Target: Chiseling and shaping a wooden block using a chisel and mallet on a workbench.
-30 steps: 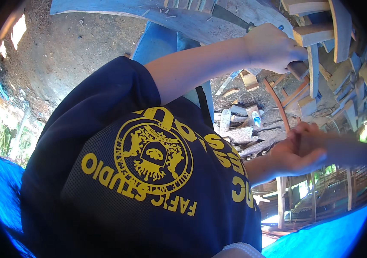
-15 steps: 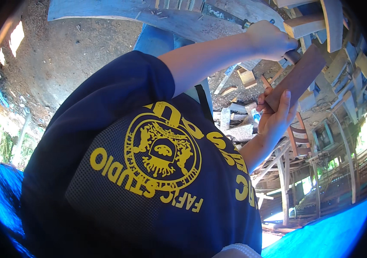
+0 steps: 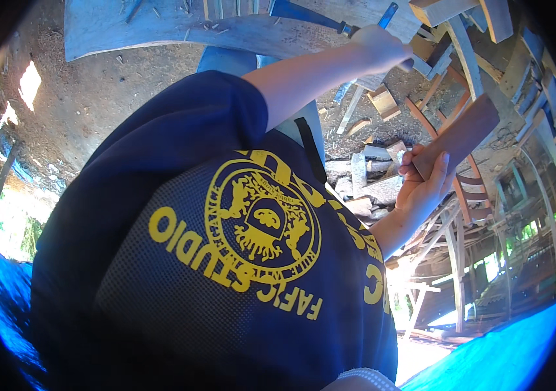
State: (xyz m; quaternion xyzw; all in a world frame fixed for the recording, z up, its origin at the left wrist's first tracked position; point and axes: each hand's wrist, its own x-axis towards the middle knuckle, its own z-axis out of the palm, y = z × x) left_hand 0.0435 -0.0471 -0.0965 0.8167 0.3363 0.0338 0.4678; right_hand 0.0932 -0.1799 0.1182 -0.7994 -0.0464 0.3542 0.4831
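Observation:
My left hand [image 3: 382, 49] is closed around the dark handle of a long flat-bladed tool [image 3: 304, 16] resembling a chisel, whose blade reaches over the weathered plank bench [image 3: 115, 32]. Another slim blue-tinted tool [image 3: 387, 16] lies beside that hand. Lower right, my right hand [image 3: 424, 186] grips the near end of a short reddish-brown board [image 3: 457, 133], thumb along one side and fingertips curled at the other. The board slants up to the right, apart from my left hand.
Wood offcuts [image 3: 382, 101] cover the ground below the bench, with stacked boards [image 3: 532, 78] at right. A wooden chair [image 3: 470, 195] and pole framework [image 3: 457, 274] stand behind my right arm. Blue sheeting [image 3: 480, 352] borders the lower edge; blue-clad legs [image 3: 226, 58] show beside the bench.
My right hand has risen from the lower right, where it was blurred, bringing the board into a clear upward slant. My left hand and its tool have shifted up and left in the view.

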